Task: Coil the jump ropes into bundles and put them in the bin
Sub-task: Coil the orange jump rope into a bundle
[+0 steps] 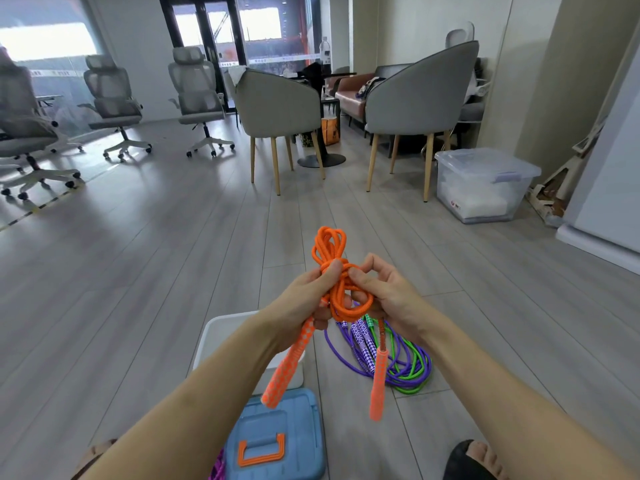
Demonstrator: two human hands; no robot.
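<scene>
The white bin (221, 332) is sitting on the floor down left, mostly hidden behind the left forearm, with a blue lid (277, 441) lying just in front of it. The left hand (304, 299) is gripping the orange jump rope (334, 271) around its wrapped middle, and the right hand (384, 292) is pinching the cord right beside it, so the bundle is looking nearly tied off. Both orange handles are dangling below. Further right, the purple rope (420, 358) and the green rope (408, 388) are lying loose on the floor, so I'd say they're waiting their turn.
</scene>
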